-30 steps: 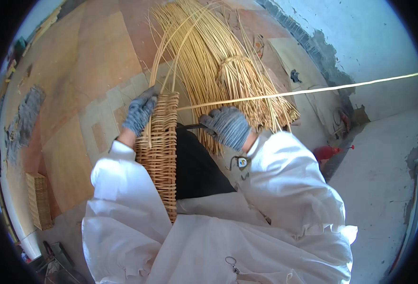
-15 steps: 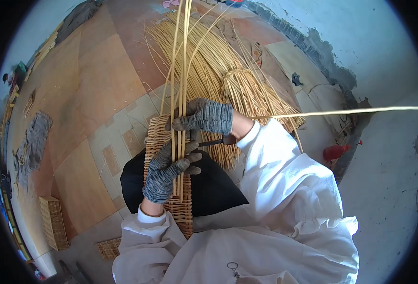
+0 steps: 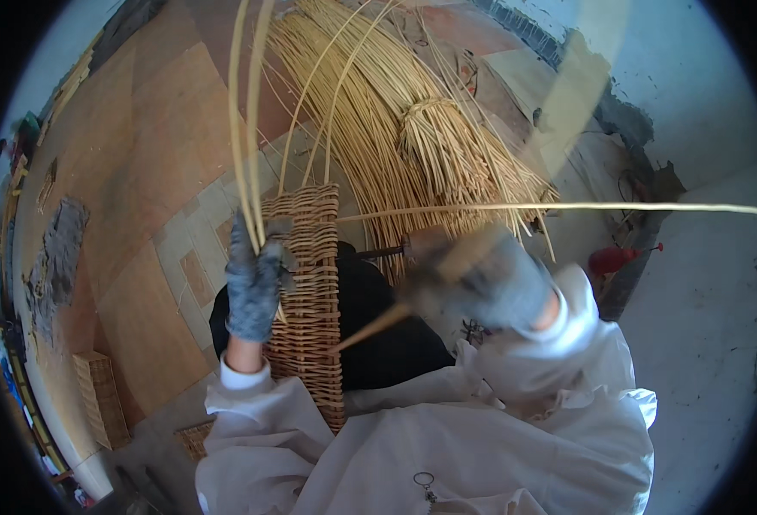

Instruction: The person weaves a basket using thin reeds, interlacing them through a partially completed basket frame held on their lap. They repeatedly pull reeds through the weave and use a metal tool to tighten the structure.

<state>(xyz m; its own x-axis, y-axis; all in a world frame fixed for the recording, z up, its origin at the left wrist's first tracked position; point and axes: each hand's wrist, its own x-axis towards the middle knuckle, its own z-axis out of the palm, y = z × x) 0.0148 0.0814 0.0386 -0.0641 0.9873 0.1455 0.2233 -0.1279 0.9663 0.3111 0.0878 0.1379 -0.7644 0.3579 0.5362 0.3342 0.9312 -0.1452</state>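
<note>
Fingers of the gloved left hand [image 3: 256, 292] are closed around two canes [image 3: 234, 103], which rise from the grip past the upper edge of view, while the hand sits against the left side of the wicker basket [image 3: 310, 292]. The basket rests at the person's lap, with black cloth [image 3: 395, 360] showing beside it. Half a second ago both hands met over the basket on a group of canes; now they are apart. A dark-shafted tool [image 3: 376, 253] reaches from the basket's right edge toward the right hand [image 3: 485, 279]; whether the hand touches its handle, I cannot tell. The right fingers, smeared by motion, appear clamped on a loose cane [image 3: 376, 328], whose tip lies at the basket's right edge, low down. Farther up that edge, a pale strand [image 3: 636, 206] runs well out to the right. One cane seems singled out for the weave, the others kept aside at left.
</note>
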